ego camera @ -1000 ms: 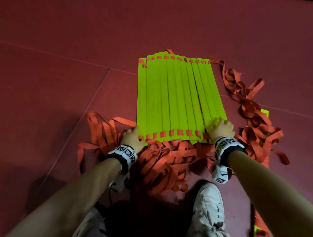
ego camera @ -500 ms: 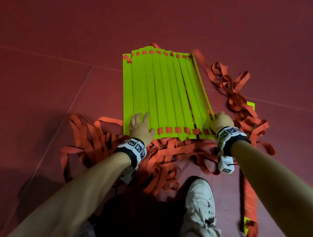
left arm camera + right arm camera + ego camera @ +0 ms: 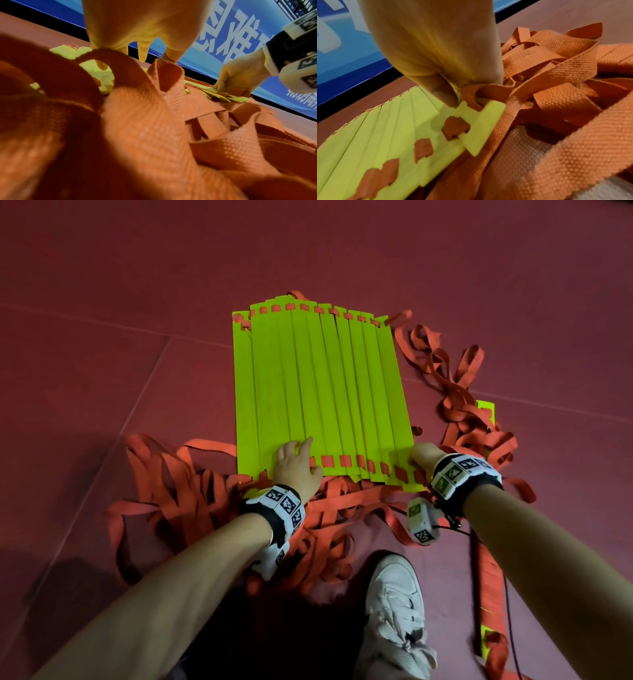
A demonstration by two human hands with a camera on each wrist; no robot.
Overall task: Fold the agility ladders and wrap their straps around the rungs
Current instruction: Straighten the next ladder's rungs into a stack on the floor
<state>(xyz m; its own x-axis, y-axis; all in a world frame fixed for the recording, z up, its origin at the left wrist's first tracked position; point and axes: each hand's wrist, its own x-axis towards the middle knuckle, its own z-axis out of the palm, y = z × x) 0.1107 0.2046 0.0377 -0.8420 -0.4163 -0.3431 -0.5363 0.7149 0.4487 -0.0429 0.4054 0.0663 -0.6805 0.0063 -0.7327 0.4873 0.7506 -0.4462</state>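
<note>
- loose orange woven straps lay heaped on the dark red floor.
- the left hand, fingers spread, pressed on the fanned flat neon-yellow plastic rungs.
- the right hand pinched the rightmost rung's near end.

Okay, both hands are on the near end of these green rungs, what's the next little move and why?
Probably slide the right hand leftward to push the rungs into a tighter stack. They lie fanned side by side, only overlapping at the right edge, where that hand pinches the outermost one, while the left hand presses flat on the left rungs as an anchor. The straps lie loose, so wrapping looks premature.
</note>
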